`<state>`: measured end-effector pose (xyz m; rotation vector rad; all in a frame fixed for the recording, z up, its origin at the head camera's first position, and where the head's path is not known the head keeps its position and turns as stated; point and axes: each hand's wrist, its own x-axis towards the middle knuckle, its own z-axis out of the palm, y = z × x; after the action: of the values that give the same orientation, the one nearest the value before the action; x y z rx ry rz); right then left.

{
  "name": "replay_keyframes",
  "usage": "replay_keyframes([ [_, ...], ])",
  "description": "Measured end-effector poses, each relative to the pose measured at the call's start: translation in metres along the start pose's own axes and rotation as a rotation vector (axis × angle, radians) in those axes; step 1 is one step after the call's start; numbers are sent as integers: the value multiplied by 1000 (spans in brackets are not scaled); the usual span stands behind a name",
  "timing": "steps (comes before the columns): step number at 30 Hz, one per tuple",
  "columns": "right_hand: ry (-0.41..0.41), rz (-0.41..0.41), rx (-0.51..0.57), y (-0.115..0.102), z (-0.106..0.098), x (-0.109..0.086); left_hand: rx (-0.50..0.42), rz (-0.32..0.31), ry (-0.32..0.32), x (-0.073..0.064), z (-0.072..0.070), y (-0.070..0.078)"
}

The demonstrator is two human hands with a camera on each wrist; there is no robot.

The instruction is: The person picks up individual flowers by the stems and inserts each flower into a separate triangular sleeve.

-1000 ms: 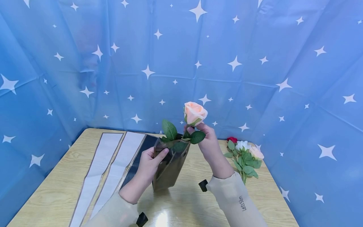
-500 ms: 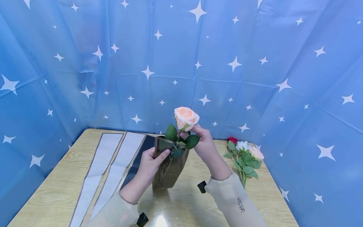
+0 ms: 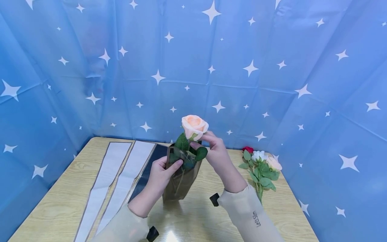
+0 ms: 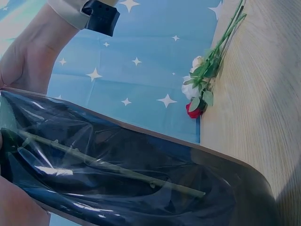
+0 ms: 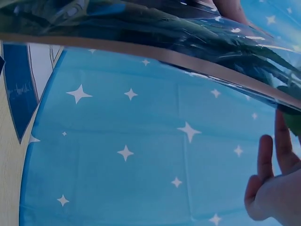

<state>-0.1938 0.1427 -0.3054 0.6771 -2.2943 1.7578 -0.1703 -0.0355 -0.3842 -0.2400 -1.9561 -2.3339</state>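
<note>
My left hand (image 3: 161, 171) grips the upper left edge of a dark, see-through flower sleeve (image 3: 178, 188), thumb across its front. A peach rose (image 3: 194, 125) stands upright in the sleeve's mouth, its bloom and some leaves above the rim. Just below the bloom, my right hand (image 3: 216, 153) pinches the stem. In the left wrist view, the rose's stem (image 4: 113, 165) runs lengthwise inside the clear front of the sleeve. The right wrist view shows my right hand (image 5: 277, 193) beside the sleeve's mouth, several fingers apart and a green leaf near them.
Several flat flower sleeves (image 3: 113, 168) with white and dark blue faces lie on the left of the wooden table (image 3: 57, 188). A bunch of red, white and peach roses (image 3: 264, 168) lies at the right. A blue starred curtain (image 3: 193, 60) surrounds the table's back and sides.
The rose has moved left and lower, its stem and leaves deeper in the sleeve. My right hand moved left with it. The left hand holds the sleeve in about the same place.
</note>
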Motion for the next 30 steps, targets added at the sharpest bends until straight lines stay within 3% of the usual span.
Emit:
replay_keyframes([
  [6, -39, 12, -83, 0, -5, 1, 18, 14, -1, 0, 1, 1],
  [11, -92, 65, 6, 4, -10, 0, 26, 26, 7, 0, 1, 0],
  [24, -97, 79, 12, 1, -4, 2, 34, 10, -4, 0, 0, -1],
  [30, -96, 87, -47, -3, -2, 2, 49, 5, -10, 0, 0, -1],
])
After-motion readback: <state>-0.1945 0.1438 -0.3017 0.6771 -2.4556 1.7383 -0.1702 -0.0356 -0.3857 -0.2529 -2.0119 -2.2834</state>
